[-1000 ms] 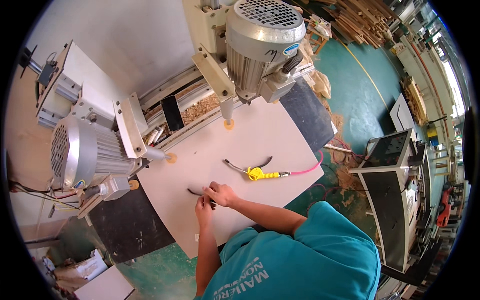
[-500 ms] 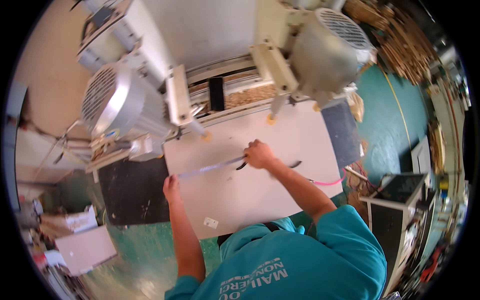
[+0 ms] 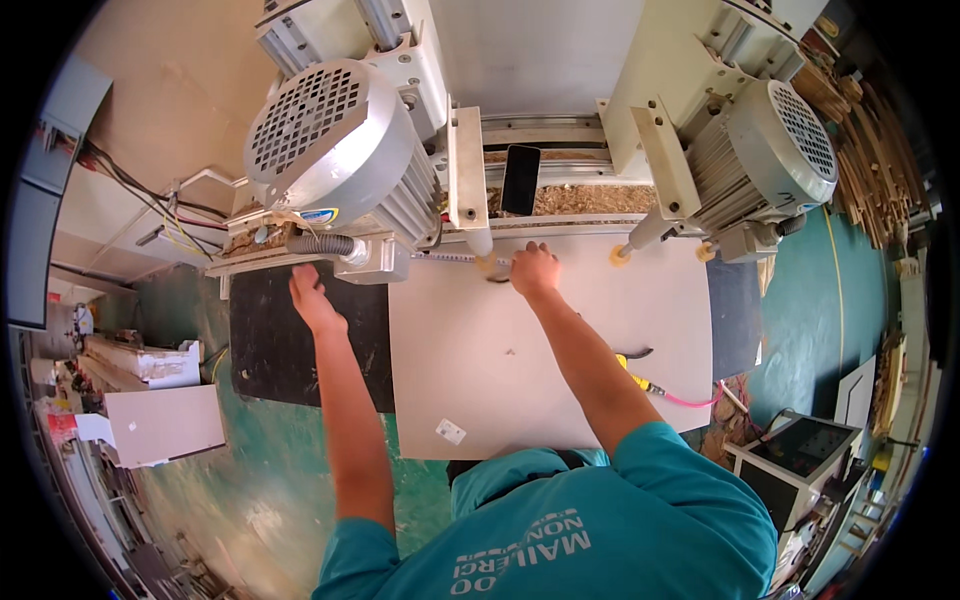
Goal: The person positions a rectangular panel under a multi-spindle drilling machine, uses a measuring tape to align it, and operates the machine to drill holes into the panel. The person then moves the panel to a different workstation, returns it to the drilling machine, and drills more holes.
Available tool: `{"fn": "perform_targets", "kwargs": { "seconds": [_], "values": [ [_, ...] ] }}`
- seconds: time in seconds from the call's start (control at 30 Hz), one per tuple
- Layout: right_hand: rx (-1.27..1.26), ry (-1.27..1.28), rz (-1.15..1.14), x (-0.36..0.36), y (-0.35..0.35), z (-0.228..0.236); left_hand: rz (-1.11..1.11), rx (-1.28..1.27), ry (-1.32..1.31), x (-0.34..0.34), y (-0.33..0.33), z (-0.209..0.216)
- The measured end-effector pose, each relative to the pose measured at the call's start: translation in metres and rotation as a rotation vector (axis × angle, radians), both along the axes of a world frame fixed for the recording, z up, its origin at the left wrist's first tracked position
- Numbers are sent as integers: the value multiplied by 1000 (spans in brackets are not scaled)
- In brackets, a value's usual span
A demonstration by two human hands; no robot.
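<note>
My right hand (image 3: 536,270) is closed around a tape measure near the far edge of a pale panel (image 3: 480,400); its case is mostly hidden under my fingers. From there the narrow tape blade (image 3: 445,257) runs left along that edge, passing behind a roller-tipped rod. My left hand (image 3: 316,302) is off the panel, above the black table surface (image 3: 300,350), beside the left motor's box. Its fingers are stretched out, with nothing visible in them. A yellow air gun (image 3: 632,374) with a pink hose lies on the panel under my right forearm.
Two large grey motors (image 3: 325,135) (image 3: 775,150) overhang the far side, with rods (image 3: 640,235) reaching down to the panel. A black phone (image 3: 521,180) rests on the machine beyond, near wood chips (image 3: 590,199). A control box (image 3: 800,445) stands at right; boards (image 3: 165,423) are at left.
My right hand and the tape measure have moved to the panel's far edge. My left hand, formerly at the blade's end, is now apart from it, over the black surface.
</note>
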State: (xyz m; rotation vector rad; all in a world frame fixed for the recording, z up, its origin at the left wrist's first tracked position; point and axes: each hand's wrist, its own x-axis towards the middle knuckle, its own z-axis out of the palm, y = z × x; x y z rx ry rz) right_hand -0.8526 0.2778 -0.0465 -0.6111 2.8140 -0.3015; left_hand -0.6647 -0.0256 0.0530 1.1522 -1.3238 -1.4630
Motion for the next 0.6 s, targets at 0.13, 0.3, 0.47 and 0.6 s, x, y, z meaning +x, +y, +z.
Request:
{"fn": "perform_targets", "kwargs": {
  "seconds": [0.13, 0.3, 0.47, 0.6],
  "values": [
    [-20, 35, 13, 1, -8, -6, -272, 195, 404, -40, -7, 64],
    [-83, 201, -19, -8, -3, -13, -300, 244, 610, -66, 2, 67],
    [-91, 291, 2, -43, 26, -12, -293, -24, 515, -71, -2, 44],
    [-55, 269, 53, -54, 30, -2, -261, -132, 437, -72, -4, 31]
  ]
}}
